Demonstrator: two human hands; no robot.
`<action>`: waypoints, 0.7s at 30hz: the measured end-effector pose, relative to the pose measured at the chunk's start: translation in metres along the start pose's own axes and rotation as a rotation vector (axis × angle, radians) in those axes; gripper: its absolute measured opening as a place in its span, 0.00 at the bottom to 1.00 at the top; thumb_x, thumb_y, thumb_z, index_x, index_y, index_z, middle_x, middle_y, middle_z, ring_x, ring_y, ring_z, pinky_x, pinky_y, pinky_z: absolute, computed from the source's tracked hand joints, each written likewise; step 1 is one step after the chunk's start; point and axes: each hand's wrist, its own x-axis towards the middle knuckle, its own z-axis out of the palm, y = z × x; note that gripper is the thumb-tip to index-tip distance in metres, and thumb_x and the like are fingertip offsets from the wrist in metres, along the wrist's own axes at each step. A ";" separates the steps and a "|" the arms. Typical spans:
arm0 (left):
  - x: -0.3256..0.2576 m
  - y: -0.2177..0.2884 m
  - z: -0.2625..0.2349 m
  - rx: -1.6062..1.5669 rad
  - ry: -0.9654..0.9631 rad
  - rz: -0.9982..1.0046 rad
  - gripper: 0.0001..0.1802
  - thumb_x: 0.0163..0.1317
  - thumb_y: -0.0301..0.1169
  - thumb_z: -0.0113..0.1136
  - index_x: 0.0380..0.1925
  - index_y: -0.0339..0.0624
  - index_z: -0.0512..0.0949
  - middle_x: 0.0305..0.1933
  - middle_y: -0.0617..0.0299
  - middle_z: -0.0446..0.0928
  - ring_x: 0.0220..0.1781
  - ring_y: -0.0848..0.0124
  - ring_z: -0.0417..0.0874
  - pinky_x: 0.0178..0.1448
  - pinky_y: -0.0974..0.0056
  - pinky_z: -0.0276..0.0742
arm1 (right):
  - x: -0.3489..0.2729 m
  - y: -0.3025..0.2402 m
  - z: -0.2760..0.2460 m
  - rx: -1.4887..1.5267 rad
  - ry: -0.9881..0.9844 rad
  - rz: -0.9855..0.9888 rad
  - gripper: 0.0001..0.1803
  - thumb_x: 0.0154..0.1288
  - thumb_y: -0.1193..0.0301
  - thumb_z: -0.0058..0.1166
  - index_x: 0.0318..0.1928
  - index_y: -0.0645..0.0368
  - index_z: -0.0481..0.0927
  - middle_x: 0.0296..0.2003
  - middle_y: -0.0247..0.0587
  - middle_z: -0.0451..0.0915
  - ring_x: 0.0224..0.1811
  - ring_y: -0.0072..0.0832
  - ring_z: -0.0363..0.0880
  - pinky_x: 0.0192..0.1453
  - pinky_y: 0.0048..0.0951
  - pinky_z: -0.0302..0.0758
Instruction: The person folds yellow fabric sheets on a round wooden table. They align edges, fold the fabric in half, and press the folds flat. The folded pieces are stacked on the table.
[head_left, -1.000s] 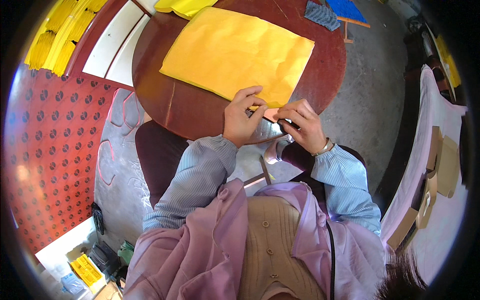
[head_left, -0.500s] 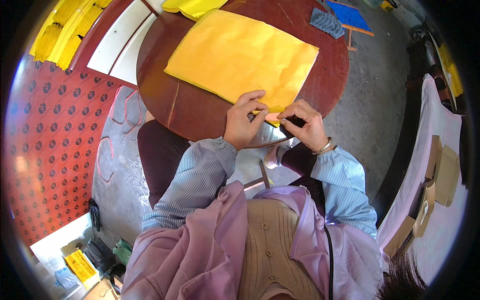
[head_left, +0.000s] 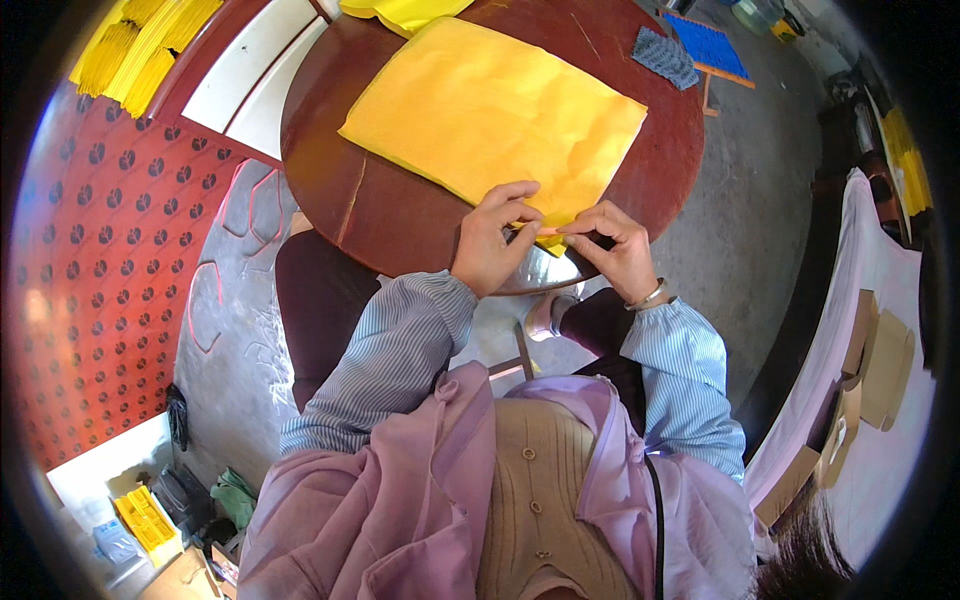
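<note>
A large yellow sheet (head_left: 495, 110), seemingly paper or thin cloth, lies on a round dark red table (head_left: 312, 160), with its near corner at the table's front edge. Both hands work at that corner, thumbs and fingertips close together. Between them runs a small pinkish strip (head_left: 551, 232), narrow and edge-on. My left hand (head_left: 492, 243) pinches its left end with the thumb, the index finger stretched above. My right hand (head_left: 620, 252), with a bracelet at the wrist, pinches the right end. A bit of yellow hangs just below the strip.
More yellow material (head_left: 405, 12) sits at the table's far edge. A grey knitted cloth (head_left: 664, 58) lies at the far right, beside a blue-topped stand (head_left: 708, 46). Yellow bundles (head_left: 140, 55) are stacked at upper left. Open cardboard boxes (head_left: 886, 370) rest on the right.
The pinkish strip looked broader and flatter before; now it shows as a thin line. Both hands stay at the same corner with small finger shifts. The whole view has shifted slightly.
</note>
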 end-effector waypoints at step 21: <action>0.002 0.007 0.004 -0.008 0.038 -0.107 0.07 0.65 0.25 0.71 0.41 0.34 0.88 0.66 0.53 0.81 0.66 0.61 0.84 0.66 0.63 0.80 | 0.000 0.005 0.006 0.125 0.089 0.167 0.13 0.60 0.79 0.76 0.43 0.60 0.85 0.34 0.29 0.79 0.33 0.14 0.75 0.38 0.19 0.74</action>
